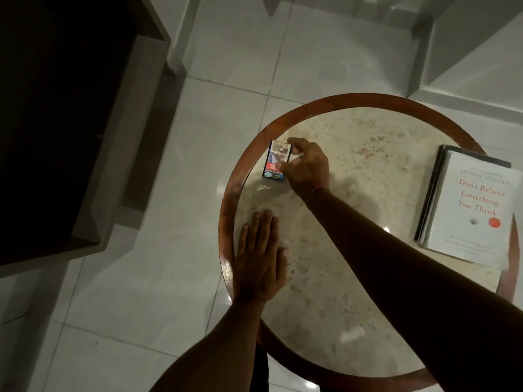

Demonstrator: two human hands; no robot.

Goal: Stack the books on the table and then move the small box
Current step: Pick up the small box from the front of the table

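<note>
A small blue, red and white box [275,161] lies flat near the left rim of the round table [351,101]. My right hand [307,165] reaches across from the right, its thumb and fingers closed on the box's right edge. My left hand [261,256] rests flat, palm down, on the tabletop near the left rim, holding nothing. At the table's right edge sits a stack of books [469,207]; the top one is white with red lettering, and darker books show beneath it along the left and top sides.
The table has a pale stone top and a brown wooden rim. A dark cabinet [65,131] stands to the left on the white tiled floor [158,278]. A white step or ledge [467,52] rises at the upper right.
</note>
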